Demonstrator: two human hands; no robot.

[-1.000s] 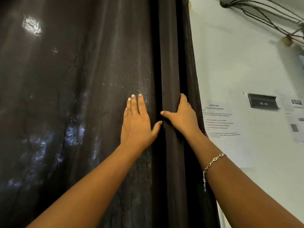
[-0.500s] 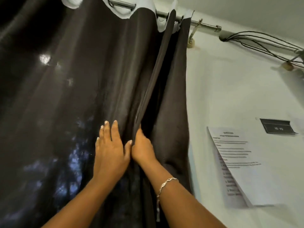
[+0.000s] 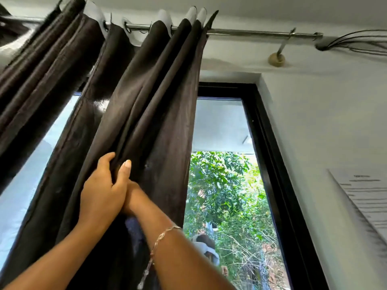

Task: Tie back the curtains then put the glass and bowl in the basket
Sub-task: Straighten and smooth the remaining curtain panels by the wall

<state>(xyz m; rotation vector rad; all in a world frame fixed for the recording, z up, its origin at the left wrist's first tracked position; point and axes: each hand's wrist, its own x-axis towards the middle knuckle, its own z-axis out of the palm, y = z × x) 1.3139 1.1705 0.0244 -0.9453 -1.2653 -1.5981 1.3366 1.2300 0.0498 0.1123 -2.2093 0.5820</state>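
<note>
We log dark brown curtain (image 3: pixel 146 101) in deep folds on the rod (image 3: pixel 251 33), covering the window's (image 3: pixel 222 185) left part, left hand (image 3: pixel 102 193) raised, fingers curled round a fold, right hand (image 3: pixel 131 196) tucked behind it, grip unreadable.

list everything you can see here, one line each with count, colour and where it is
dark brown fabric curtain: panel count unclear, dark brown, hanging in folds from the rod over the window's left part
silver metal curtain rod: one, silver, across the top
tan round wall bracket: one, tan, under the rod at right
black cable bundle: one, black, top right corner
black window frame: one, black, centre right
green trees: several, green, outside the glass
white printed paper sheet: one, white, on the wall at far right
thin chain bracelet: one, pale metal, right wrist
left hand: one, gripping a curtain fold, lower centre
right hand: one, against the left hand, fingers hidden in fabric
</note>
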